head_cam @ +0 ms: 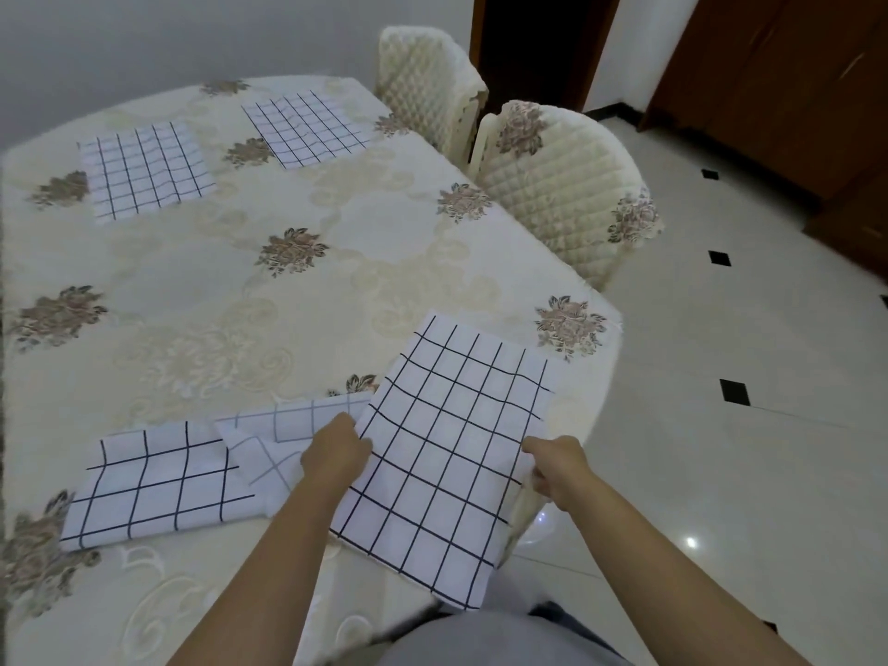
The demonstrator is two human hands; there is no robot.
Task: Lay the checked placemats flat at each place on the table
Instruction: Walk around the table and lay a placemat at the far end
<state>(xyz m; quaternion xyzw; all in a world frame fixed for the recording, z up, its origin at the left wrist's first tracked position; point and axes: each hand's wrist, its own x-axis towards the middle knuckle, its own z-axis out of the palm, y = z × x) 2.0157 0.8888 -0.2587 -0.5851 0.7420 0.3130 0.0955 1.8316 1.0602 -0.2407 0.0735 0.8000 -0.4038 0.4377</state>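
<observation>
Head view of place-setting at the near right corner of the desk (192,281), which was covered by a cream tablecloth (408,242) with flower motifs. The left grip (336,449) was closed on the left edge of the held placemat (447,439), and the right grip (557,468) pinched its right edge, fingers curled round the cloth. This white placemat with dark grid lines was spread open between the two grips; its far part lay on the desk near the right corner, while its near part hung past the desk's near edge. To the left of the left grip lay a rumpled placemat (288,425) showing paler lines, partly overlapped by the held one, and further left a folded placemat (158,487) rested near the desk's near edge. Two more lay flat at the far side: the far left placemat (144,170) and the far right placemat (307,127), well apart from the grips. Two quilted cream chairs stood at the right side of the desk, the nearer chair (562,185) beside the farther chair (423,79). Beyond them were a pale tiled floor (721,473) with small dark inset squares and dark wooden doors (769,64) at far right.
</observation>
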